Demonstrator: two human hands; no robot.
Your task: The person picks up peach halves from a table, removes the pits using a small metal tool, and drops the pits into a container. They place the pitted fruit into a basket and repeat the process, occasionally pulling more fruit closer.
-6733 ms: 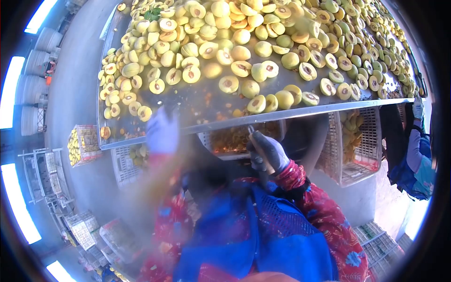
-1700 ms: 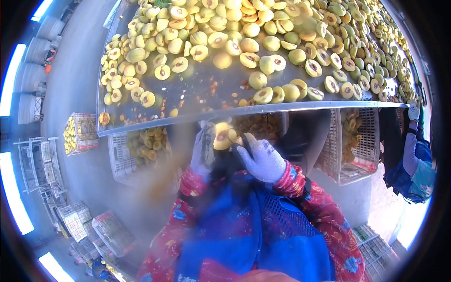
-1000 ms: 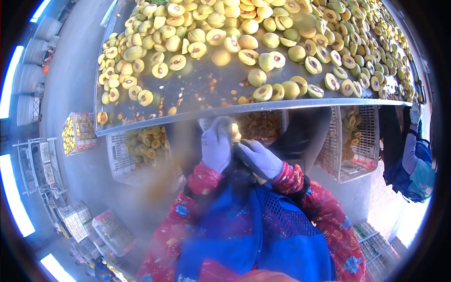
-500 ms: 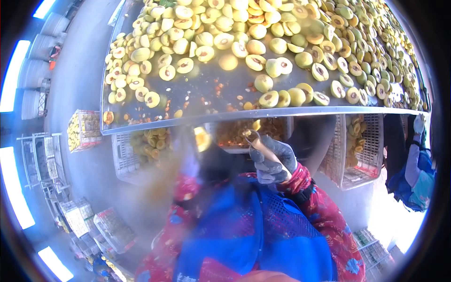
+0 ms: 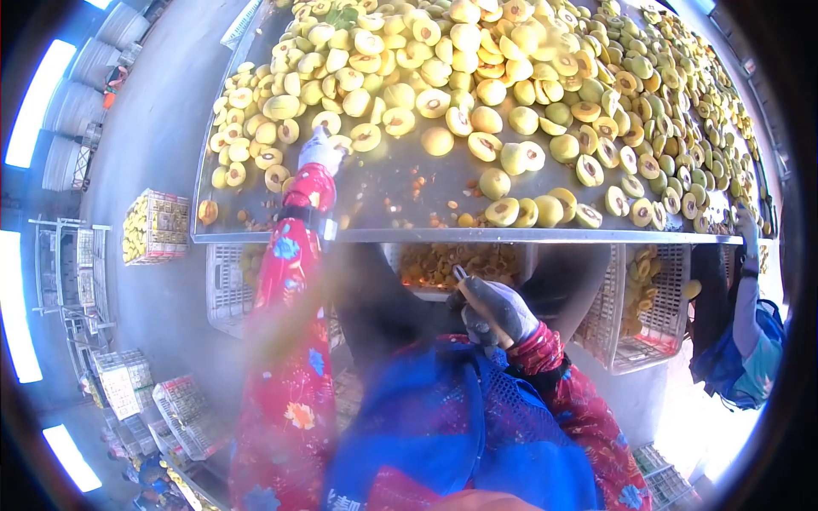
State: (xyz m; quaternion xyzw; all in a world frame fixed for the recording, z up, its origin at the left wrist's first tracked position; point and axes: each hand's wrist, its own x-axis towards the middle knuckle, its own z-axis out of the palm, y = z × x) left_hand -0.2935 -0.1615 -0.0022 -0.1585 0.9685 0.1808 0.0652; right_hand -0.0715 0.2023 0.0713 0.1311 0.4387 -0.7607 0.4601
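Note:
My left hand (image 5: 324, 153), in a pale glove, reaches over the metal table to the near left part of the pile. Its fingers are apart and at a yellow stone-fruit half (image 5: 326, 122); no firm hold shows. Brown pits show in many of the cut halves around it. Below the table edge, above my lap, my right hand (image 5: 498, 313) in a grey glove is closed around a pitting tool (image 5: 479, 294) with a wooden handle and a narrow metal loop. Nothing shows in the loop.
The metal table (image 5: 400, 192) bears many fruit halves and scattered pits. Underneath its edge stand a crate of fruit pieces (image 5: 460, 262), a left crate (image 5: 228, 289) and a right crate (image 5: 635, 341). A co-worker's gloved hand (image 5: 747, 230) is at the far right edge.
My left hand, blurred near a fruit half above my lap before, has moved forward onto the table. My right hand keeps the tool; the bit at its loop is gone. The view has shifted.

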